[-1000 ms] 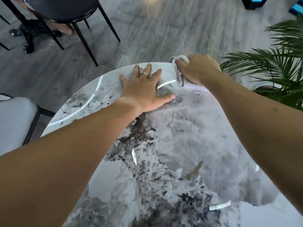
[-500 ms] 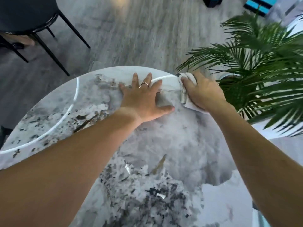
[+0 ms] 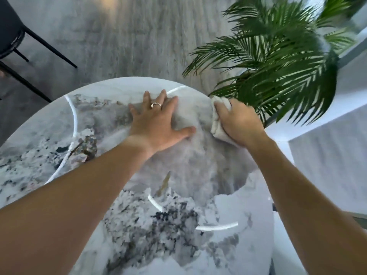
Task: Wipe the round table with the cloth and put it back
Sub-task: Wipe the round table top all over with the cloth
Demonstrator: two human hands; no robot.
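The right hand (image 3: pixel 239 122) grips the bunched cloth (image 3: pixel 217 124) and presses it on the table (image 3: pixel 95 120) at its far right edge, just beside the plant (image 3: pixel 282 62). The left hand (image 3: pixel 158 122) lies flat, fingers spread, near the cloth, seemingly not touching it.

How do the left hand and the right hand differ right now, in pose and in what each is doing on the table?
The left hand lies flat and open, fingers spread, palm on the round table; the right hand is curled in a grip around the bunched white cloth. The left hand wears a ring; none shows on the right hand. The left sits further in; the right is at the far right edge, beside the palm plant. Both press down on the tabletop.
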